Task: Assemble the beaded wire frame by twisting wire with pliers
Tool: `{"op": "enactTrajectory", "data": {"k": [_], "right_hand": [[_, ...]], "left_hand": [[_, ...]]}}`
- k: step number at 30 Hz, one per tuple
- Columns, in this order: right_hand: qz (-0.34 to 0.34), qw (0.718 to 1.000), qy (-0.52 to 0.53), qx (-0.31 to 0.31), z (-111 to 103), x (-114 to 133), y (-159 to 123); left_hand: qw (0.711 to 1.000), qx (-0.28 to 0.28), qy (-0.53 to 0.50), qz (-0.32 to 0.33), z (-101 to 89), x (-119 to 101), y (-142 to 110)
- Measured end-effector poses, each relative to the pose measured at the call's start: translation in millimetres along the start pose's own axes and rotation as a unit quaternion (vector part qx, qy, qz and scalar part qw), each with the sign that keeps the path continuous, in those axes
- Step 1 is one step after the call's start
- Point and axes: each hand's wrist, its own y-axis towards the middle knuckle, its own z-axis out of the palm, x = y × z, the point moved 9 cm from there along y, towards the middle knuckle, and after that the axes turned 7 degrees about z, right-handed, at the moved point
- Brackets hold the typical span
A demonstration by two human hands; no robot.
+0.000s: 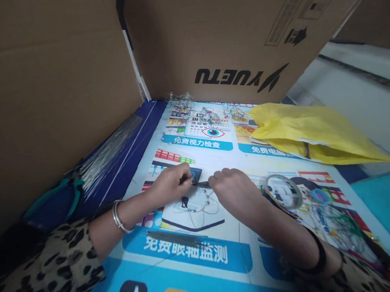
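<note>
My left hand [175, 183] is closed in a pinch around the end of a thin silvery beaded wire [206, 203]. Its thin loops with small round beads hang below, between my hands. My right hand [234, 193] is closed around a dark, slim-tipped tool [201, 185], perhaps pliers, whose handles are hidden in the fist. The tool's tip points left and meets the wire at my left fingertips. Below them, a bundle of short dark wires [178, 238] lies on the printed sheet [204, 272].
Cardboard walls [207, 38] stand behind and at left. Long straight wires [110, 152] and teal-handled pliers [73, 190] lie at left. At right are a yellow bag [307, 129], a clear tape roll [282, 191] and tangled coloured wires [341, 224]. Wire pieces [180, 99] sit at the back.
</note>
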Motion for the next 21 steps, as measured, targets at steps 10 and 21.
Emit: {"op": "enactTrajectory", "data": {"k": [10,21], "right_hand": [[-0.004,1.000,-0.001,0.011,1,0,0],[-0.024,1.000,-0.005,-0.019,4,-2,0]], "left_hand": [[1.000,0.019,-0.010,0.013,1.3,-1,1],[0.985,0.100,-0.074,0.123,-0.6,-12,3]]}}
